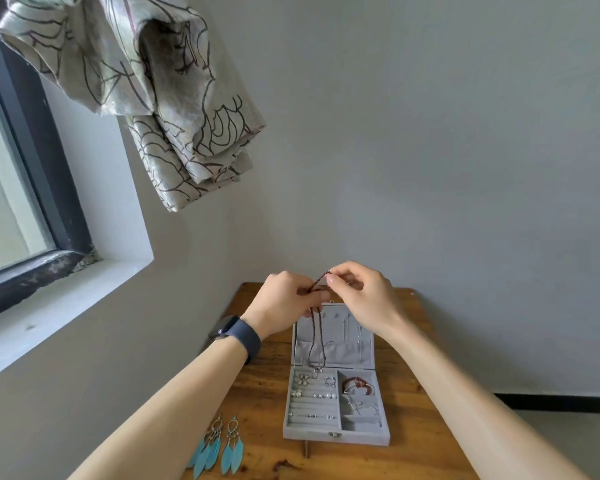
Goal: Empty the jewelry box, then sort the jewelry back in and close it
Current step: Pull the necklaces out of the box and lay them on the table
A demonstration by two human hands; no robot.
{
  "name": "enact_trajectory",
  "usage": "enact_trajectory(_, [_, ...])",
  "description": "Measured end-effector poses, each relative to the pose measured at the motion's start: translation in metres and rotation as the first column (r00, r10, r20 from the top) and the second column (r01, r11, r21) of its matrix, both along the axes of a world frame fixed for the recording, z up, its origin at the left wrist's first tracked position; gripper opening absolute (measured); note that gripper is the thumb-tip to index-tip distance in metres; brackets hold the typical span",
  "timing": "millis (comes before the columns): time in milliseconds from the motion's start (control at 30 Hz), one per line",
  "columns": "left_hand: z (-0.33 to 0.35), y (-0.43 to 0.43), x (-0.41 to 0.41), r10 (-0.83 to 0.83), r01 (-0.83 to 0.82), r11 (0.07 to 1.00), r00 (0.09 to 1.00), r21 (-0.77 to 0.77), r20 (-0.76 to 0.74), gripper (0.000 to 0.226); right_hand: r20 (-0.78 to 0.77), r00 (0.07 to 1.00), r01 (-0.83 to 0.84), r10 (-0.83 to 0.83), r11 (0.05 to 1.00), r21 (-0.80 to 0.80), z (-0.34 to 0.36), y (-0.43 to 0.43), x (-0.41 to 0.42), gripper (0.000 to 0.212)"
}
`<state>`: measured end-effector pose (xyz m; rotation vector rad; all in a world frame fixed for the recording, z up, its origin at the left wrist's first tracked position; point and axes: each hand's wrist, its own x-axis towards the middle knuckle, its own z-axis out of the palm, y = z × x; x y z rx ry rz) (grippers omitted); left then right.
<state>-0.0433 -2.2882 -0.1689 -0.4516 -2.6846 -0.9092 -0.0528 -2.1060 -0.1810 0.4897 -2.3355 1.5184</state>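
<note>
A grey jewelry box [336,437] lies open on the wooden table [416,375], its lid [302,332] standing up at the back. A dark braided cord necklace [316,337] with a small pendant hangs in front of the lid. My left hand [284,303] and my right hand [361,296] both pinch its cord above the box. Rings and ear studs [314,393] sit in the left slots. A red bead bracelet [357,384] lies in the right compartment. Thin chains hang inside the lid.
Two turquoise feather earrings [219,448] lie on the table left of the box. A window with a sill is at the left and a patterned curtain [174,109] hangs above. A grey wall stands right behind the table.
</note>
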Motion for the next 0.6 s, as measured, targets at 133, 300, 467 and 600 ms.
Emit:
enact_trajectory(133, [-0.007, -0.004, 0.006, -0.048, 0.048, 0.975, 0.999, 0.219, -0.004, 0.024, 0.203, 0.979, 0.054, -0.022, 0.987, -0.153, -0.051, 0.01, 0.012, 0.017])
enact_trajectory(300, [-0.019, -0.007, 0.017, -0.099, 0.055, 0.889, 0.992, 0.455, 0.073, 0.022, 0.744, 0.668, 0.179, -0.026, 0.976, -0.127, -0.122, 0.007, 0.022, 0.042])
enact_trajectory(467, [-0.036, -0.013, 0.035, -0.127, 0.051, 0.845, 0.986, 0.532, 0.107, 0.021, 0.874, 0.385, 0.18, 0.296, 0.905, -0.385, -0.155, -0.016, 0.031, 0.055])
enact_trajectory(600, [-0.052, -0.024, 0.047, -0.116, 0.016, 0.849, 0.981, 0.529, 0.156, 0.023, 0.827, 0.469, 0.23, 0.31, 0.861, -0.453, -0.157, -0.032, 0.031, 0.027])
